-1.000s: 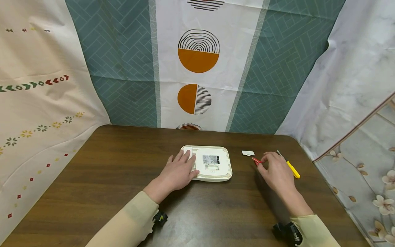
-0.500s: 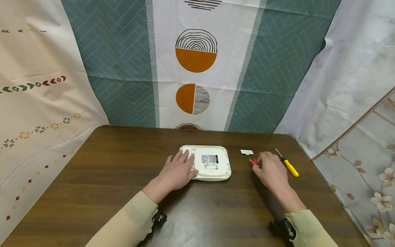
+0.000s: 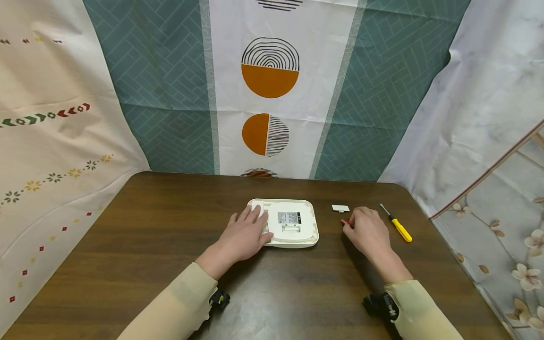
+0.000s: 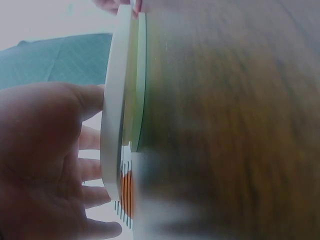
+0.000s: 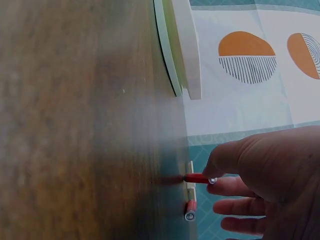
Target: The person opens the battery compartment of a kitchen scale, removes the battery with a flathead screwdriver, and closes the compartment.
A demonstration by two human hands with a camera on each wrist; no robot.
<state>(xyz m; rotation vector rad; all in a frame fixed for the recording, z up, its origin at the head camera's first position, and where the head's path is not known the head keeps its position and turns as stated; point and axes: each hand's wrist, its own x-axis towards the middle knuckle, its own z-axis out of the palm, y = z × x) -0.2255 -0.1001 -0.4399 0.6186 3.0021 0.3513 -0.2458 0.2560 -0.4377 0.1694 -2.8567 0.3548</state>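
A white, rounded rectangular device (image 3: 293,236) lies with its label and a small rectangular recess facing up. My left hand (image 3: 245,235) rests on its left end, fingers spread and mostly straight; the left wrist view shows the thumb against the device's edge (image 4: 114,110). To the right, my right hand (image 3: 369,232) pinches a red battery (image 5: 197,178) between thumb and index finger, just over the table. A second red battery (image 5: 190,209) lies on the table beneath the other fingers. Just beyond this hand is a small white cover (image 3: 340,208) with a tab.
A yellow-handled screwdriver (image 3: 401,230) lies right of my right hand. The brown wooden table (image 3: 297,293) meets patterned cloth hangings (image 3: 178,118) at the back and on both sides.
My right hand has shifted left, away from the screwdriver, and closer to the device. Less red shows past its fingertips in the head view. My left hand stays on the device.
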